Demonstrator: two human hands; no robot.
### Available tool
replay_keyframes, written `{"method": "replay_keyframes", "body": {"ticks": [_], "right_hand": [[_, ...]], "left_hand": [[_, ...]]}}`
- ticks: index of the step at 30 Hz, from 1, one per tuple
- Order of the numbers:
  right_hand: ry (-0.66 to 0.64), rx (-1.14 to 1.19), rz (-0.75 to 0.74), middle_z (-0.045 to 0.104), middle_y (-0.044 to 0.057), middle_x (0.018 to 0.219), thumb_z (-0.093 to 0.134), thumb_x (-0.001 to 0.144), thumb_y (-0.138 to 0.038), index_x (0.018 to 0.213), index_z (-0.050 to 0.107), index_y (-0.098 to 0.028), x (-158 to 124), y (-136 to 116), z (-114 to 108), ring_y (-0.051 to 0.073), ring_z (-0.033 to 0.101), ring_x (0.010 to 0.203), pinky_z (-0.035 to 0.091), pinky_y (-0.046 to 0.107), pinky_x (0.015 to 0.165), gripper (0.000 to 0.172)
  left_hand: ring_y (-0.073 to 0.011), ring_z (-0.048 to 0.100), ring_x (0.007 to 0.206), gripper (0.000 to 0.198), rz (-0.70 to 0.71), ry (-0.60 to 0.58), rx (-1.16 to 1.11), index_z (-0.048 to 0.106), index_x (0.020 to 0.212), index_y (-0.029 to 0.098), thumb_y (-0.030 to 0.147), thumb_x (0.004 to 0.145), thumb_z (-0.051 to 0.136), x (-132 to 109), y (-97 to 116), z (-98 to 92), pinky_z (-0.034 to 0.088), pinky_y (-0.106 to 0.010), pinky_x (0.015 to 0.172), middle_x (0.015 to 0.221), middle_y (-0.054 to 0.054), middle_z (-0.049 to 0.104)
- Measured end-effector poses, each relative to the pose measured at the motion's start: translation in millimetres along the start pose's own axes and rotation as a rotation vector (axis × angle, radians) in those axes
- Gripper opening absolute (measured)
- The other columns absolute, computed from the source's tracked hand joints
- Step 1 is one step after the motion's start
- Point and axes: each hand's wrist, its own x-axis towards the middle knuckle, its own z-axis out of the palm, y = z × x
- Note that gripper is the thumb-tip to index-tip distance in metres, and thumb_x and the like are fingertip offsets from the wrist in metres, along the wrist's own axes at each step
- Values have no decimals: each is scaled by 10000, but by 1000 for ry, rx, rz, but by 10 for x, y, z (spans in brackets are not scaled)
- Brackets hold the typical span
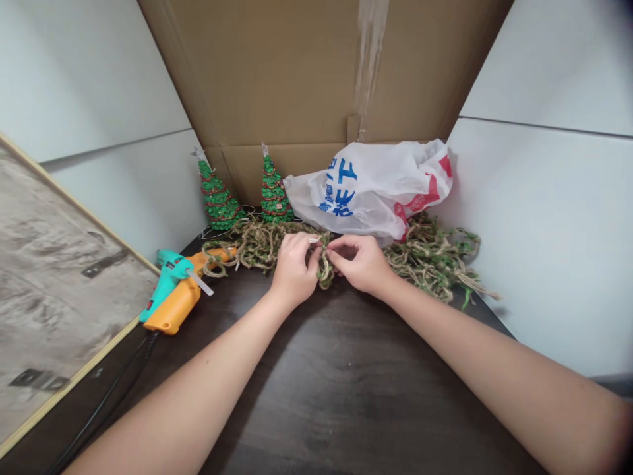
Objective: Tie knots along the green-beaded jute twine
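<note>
Both hands meet near the middle of the view, pinching a strand of green-flecked twine garland [325, 274] between them. My left hand [297, 264] is closed on it from the left, with a small whitish bit showing by its fingertips. From the right, my right hand [360, 262] pinches the same strand with thumb and forefinger. A loop of the garland hangs below the fingers. Behind and beside the hands lies a tangled heap of the same twine [428, 264], spreading left and right. Exactly how the strand passes through the fingers is hidden.
Two green beaded Christmas trees [275, 198] stand at the back left. A white plastic bag [376, 188] lies on the heap. On the left, a teal and orange glue gun [173, 290] trails black cord beside a wood-edged panel [59, 290]. Cardboard [287, 72] walls the back.
</note>
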Motion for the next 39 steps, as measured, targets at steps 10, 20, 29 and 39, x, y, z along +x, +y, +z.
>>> {"method": "replay_keyframes", "body": {"ticks": [10,20,29,39], "right_hand": [[134,-114,-4,630,-5,657,667,705,-311,694,634,-220,-28,-69,84,148,558,624,456,312,626,97],[-22,53,91,590,-20,649,669,676,-350,720,603,-234,6,-119,17,151,556,625,456,295,586,140],[-72,-71,35,608,-20,687,657,752,-307,754,592,-231,21,-81,-16,148,542,641,451,314,657,100],[-15,-153,-53,643,12,800,605,859,-342,852,577,-235,-7,13,24,181,590,730,470,325,712,111]], "left_hand": [[-279,620,1000,135,68,-70,-2,637,1047,196,145,1047,512,-12,26,15,510,-429,923,1054,-108,736],[-266,649,976,98,108,-1,-30,655,983,208,119,962,621,-18,23,6,544,-413,898,967,-70,761],[-259,674,962,78,32,4,-37,622,936,214,141,955,602,-9,65,-4,567,-408,886,945,-74,745],[-241,774,896,67,-144,4,-161,763,982,205,196,969,698,-26,65,7,627,-393,856,988,-74,832]]}}
